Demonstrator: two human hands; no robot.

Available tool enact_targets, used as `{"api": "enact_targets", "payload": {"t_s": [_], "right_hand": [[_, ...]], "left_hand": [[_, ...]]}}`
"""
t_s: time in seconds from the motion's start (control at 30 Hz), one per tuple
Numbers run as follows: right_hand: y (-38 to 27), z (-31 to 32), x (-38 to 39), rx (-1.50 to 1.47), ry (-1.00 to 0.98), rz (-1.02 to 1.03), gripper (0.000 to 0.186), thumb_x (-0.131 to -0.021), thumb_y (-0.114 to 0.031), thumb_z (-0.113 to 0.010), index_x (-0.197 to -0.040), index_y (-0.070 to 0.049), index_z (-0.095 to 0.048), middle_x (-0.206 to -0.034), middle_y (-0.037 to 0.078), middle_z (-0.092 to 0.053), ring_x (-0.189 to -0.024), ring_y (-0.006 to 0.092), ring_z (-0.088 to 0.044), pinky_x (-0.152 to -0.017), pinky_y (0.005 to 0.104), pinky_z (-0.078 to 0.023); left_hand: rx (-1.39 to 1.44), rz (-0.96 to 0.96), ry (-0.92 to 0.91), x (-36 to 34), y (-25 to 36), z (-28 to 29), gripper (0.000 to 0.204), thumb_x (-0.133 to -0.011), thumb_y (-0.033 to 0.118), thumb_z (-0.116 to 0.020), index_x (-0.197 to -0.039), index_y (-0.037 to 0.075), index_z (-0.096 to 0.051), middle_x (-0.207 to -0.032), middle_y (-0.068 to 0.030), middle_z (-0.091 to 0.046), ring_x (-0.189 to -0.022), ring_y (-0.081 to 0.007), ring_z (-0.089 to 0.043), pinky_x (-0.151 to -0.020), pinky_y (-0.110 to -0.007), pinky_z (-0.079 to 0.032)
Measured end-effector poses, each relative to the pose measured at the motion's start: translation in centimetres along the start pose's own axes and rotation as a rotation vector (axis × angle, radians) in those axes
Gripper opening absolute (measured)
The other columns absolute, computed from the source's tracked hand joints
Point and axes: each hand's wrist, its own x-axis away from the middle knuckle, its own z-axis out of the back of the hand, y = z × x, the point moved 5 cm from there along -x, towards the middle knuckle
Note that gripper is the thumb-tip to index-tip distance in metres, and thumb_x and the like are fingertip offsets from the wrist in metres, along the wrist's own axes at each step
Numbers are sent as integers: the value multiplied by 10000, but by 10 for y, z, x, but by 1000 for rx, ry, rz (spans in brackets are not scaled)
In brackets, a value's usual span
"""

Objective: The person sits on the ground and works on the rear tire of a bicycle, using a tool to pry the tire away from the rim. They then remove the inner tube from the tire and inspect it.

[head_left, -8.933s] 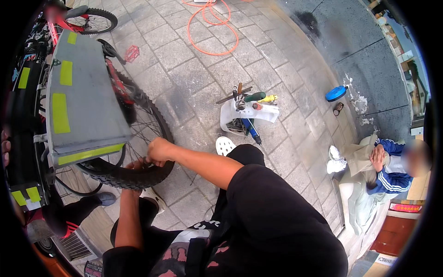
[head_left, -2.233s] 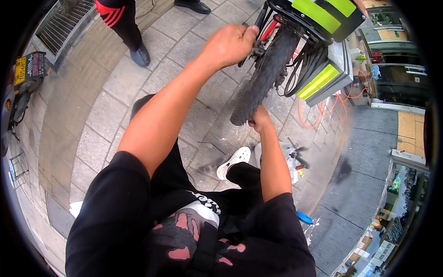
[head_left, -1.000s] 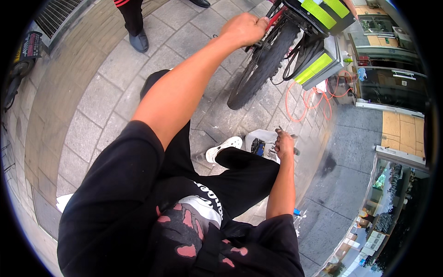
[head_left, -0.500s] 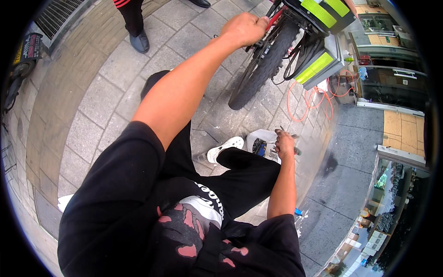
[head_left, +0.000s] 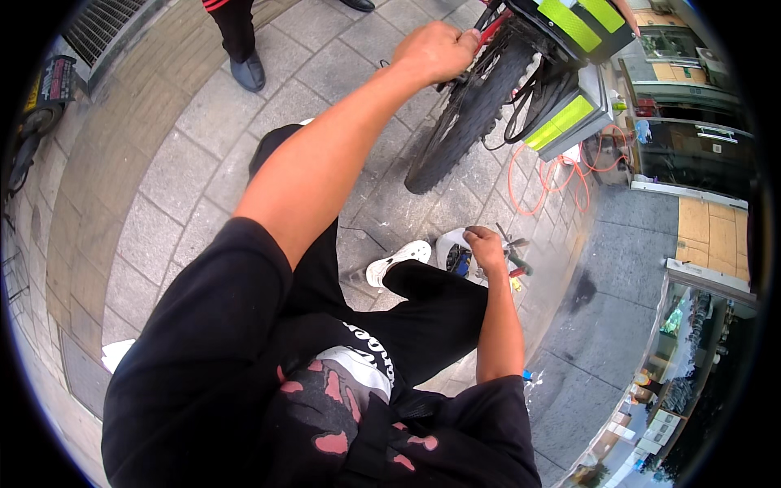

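My left hand (head_left: 437, 52) reaches far forward and is closed on a part of the bicycle beside its knobbly black tyre (head_left: 464, 122), near a red tube (head_left: 493, 31). Its fingers are partly hidden, so the exact part gripped cannot be told. My right hand (head_left: 486, 246) is over a whitish open container (head_left: 447, 249) on the ground by my right foot. Its thumb and fingers are drawn together; anything between them is too small to make out. Several tools, one with a dark green and red handle (head_left: 518, 267), stick out beside this hand.
Grey boxes with yellow-green strips (head_left: 561, 122) hang on the bicycle. An orange hose (head_left: 521, 193) lies coiled on the paving. Another person's dark shoe (head_left: 247, 73) stands far left of the wheel. My white clog (head_left: 397, 262) is beside the container. Shopfronts line the right.
My right hand has moved a little left and up off the tools, and its spread fingers have drawn together. My left hand stays at the bicycle.
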Motion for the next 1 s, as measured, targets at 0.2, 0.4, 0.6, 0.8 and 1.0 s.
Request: {"api": "enact_targets", "payload": {"t_s": [0.2,0.4,0.6,0.8,1.0], "right_hand": [[-2,-91,-47,-139,-86,22,297,-973,-207,-647,-1185,-21,-740,-1015,100,-767,-748,193,-674,-690,321,-530],[-15,-117,-133,-622,-109,-287,314,-999,-174,-588,-1297,-87,-632,-1030,55,-719,-527,109,-479,-410,272,-341],[-8,-127,-250,-678,-216,21,316,-998,-152,-556,-1298,-87,-631,-1001,99,-748,-591,180,-600,-431,291,-397],[-43,-138,-239,-739,-305,-15,315,-986,-137,-565,-1287,-72,-634,-1040,119,-746,-654,177,-647,-426,279,-404],[-131,-16,-112,-1259,-503,170,323,-905,-20,-496,-1201,-25,-623,-1192,122,-698,-584,113,-481,-424,244,-366]], "left_hand": [[-33,73,-81,11,15,4,564,-1007,491,-471,-934,12,-761,-874,-223,-731,-885,-388,-714,-839,-475,-546],[-4,55,-25,7,11,4,559,-1002,460,-470,-887,-5,-758,-799,-238,-713,-848,-420,-707,-825,-482,-549],[-43,7,55,4,24,3,553,-996,430,-471,-837,-22,-748,-803,-282,-696,-857,-487,-684,-835,-536,-544],[-52,-3,70,5,24,-1,575,-1024,447,-478,-809,-25,-726,-750,-253,-684,-763,-436,-681,-749,-490,-525],[-10,-29,66,-3,11,-12,561,-1037,441,-480,-830,-14,-735,-713,-178,-692,-673,-304,-678,-679,-417,-528]]}}
